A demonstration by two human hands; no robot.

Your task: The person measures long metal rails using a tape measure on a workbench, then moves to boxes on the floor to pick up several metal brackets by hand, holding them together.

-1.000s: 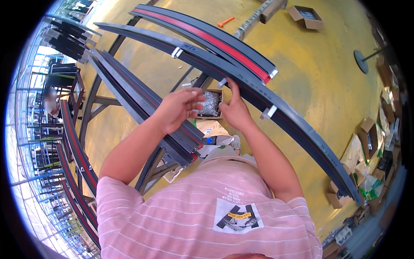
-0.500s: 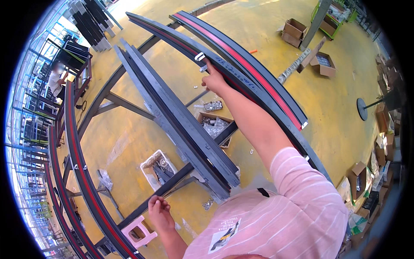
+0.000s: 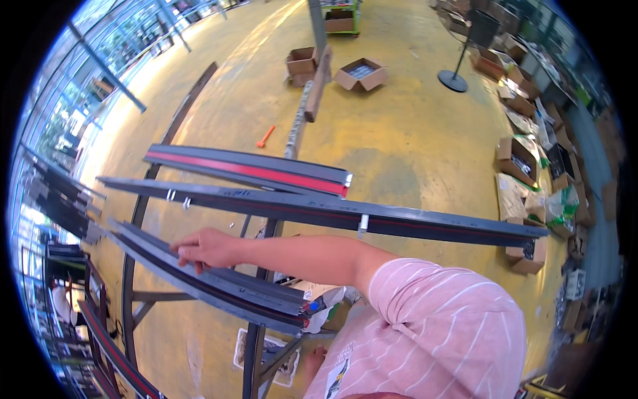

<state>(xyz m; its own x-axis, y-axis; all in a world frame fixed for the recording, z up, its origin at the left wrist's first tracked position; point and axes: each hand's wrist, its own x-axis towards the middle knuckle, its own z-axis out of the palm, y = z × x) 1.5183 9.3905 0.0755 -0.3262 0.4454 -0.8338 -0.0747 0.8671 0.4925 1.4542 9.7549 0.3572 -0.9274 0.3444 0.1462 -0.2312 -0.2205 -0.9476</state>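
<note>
My right hand [image 3: 207, 249] reaches left over a pair of long dark metal profiles [image 3: 260, 287]. Its fingers are a little apart and bent down at the upper profile; whether they touch it I cannot tell. No held thing shows in them. Beyond lies a longer dark profile [image 3: 425, 223] with a thin red line, carrying small silver clips [image 3: 187, 203] and a silver piece [image 3: 363, 225] farther right. My left hand [image 3: 315, 360] is low beside my shirt, its fingers mostly hidden. A small blue-and-red object [image 3: 312, 306] sits by the near profiles' right end.
Behind is a dark profile with a wide red stripe [image 3: 246, 174]. Dark frame bars [image 3: 136, 223] carry the profiles. A white bin [image 3: 287, 380] of parts stands below. An orange tool [image 3: 265, 136], open cartons [image 3: 361, 74] and a round-based stand [image 3: 452, 81] are on the yellow floor.
The view has swung to the right. My right hand has left the silver clip on the far profile and come back over the near pair. My left hand is now close to my body.
</note>
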